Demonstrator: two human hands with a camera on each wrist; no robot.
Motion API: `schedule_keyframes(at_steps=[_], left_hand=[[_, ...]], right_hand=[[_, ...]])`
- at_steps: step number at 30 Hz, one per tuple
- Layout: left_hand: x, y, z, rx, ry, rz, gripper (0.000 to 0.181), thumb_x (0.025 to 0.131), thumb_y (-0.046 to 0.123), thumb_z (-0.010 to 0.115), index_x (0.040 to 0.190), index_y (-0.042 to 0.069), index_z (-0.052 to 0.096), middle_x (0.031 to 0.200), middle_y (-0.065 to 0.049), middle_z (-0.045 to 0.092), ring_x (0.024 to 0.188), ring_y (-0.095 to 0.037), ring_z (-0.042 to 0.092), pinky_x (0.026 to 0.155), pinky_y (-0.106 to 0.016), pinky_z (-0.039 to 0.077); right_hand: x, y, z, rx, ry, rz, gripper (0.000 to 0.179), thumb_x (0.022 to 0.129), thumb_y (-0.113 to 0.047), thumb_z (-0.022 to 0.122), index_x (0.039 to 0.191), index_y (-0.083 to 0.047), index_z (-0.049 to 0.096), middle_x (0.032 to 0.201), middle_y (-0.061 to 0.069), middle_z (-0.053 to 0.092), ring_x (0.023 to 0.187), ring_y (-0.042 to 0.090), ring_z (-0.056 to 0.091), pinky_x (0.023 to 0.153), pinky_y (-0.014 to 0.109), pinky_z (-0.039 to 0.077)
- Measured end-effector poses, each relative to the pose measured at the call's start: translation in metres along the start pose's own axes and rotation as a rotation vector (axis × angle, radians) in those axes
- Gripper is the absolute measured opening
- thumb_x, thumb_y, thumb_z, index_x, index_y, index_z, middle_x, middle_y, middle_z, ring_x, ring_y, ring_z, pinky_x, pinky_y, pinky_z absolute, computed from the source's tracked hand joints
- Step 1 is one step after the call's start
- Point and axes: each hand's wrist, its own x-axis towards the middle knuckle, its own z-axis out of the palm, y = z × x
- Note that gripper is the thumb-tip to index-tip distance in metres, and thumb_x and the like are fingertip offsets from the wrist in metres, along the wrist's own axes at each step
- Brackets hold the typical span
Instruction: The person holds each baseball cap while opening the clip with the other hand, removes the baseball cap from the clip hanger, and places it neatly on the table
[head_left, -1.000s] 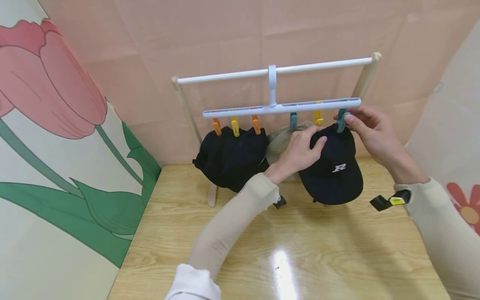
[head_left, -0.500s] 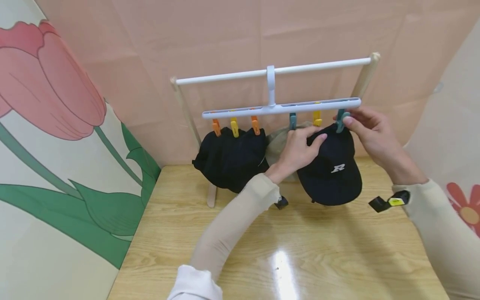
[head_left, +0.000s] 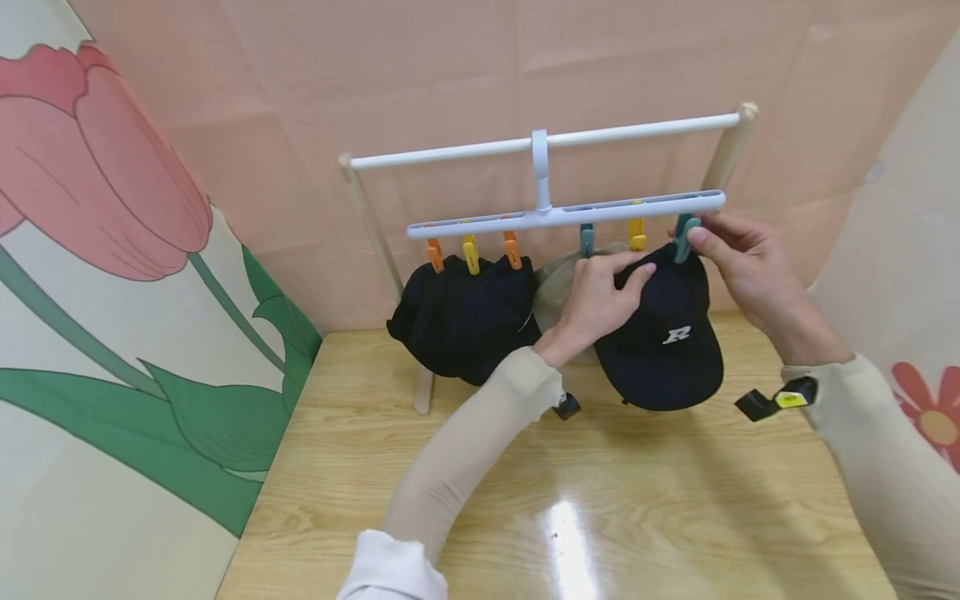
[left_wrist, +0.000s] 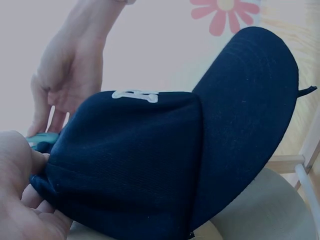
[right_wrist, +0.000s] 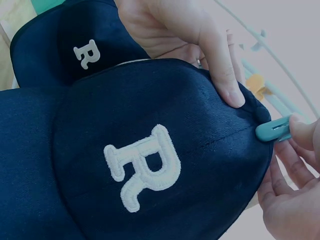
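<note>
Currently right grip pinches the teal clip on the R cap at the right end of the hanger, left grip pinches that cap's crown, black cap already hangs clipped, this clipping seemingly nearly done, unreleased.

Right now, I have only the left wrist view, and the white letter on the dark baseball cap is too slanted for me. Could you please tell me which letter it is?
Observer: The right wrist view shows it almost face-on: a white R on the front of the dark baseball cap.
Operator: Thank you. What is above the teal clothespin?
Observer: In the head view, it sits just under the right end of a light blue hanger.
Operator: And is something hanging at the other end?
Observer: Yes, another dark cap hangs there, from two orange clothespins with one yellow clothespin between them.
</note>
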Motion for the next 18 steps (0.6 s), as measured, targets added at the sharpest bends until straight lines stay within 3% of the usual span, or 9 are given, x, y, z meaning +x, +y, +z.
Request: schedule_keyframes(at_steps=[10,14,18], left_hand=[[-0.0013,0.0008,-0.0003,-0.024,0.008,0.005,0.028,0.107,0.019,0.068,0.128,0.004,0.077,0.125,-0.009,0.079,0.112,-0.01,0.075,0.095,-0.008,0.049],[-0.0015,0.0012,-0.0002,-0.031,0.005,0.01,0.028,0.107,0.018,0.068,0.128,0.003,0.077,0.125,-0.01,0.079,0.101,-0.01,0.076,0.089,-0.008,0.05],[-0.0011,0.0011,-0.0001,-0.032,0.011,0.021,0.027,0.106,0.018,0.068,0.127,0.004,0.078,0.124,-0.009,0.079,0.106,-0.009,0.076,0.092,-0.008,0.05]], right_hand=[[0.0,0.0004,0.0042,0.02,0.071,0.03,0.032,0.101,0.002,0.067,0.133,0.005,0.071,0.105,0.0,0.083,0.108,0.01,0.072,0.098,0.019,0.05],[-0.0005,-0.0017,0.0044,0.024,0.087,0.035,0.031,0.101,0.002,0.068,0.132,0.006,0.072,0.102,0.0,0.084,0.107,0.01,0.072,0.097,0.02,0.05],[-0.0008,-0.0054,0.0057,0.01,0.107,0.057,0.032,0.1,0.001,0.07,0.132,0.002,0.073,0.102,-0.001,0.084,0.109,0.01,0.071,0.098,0.019,0.048]])
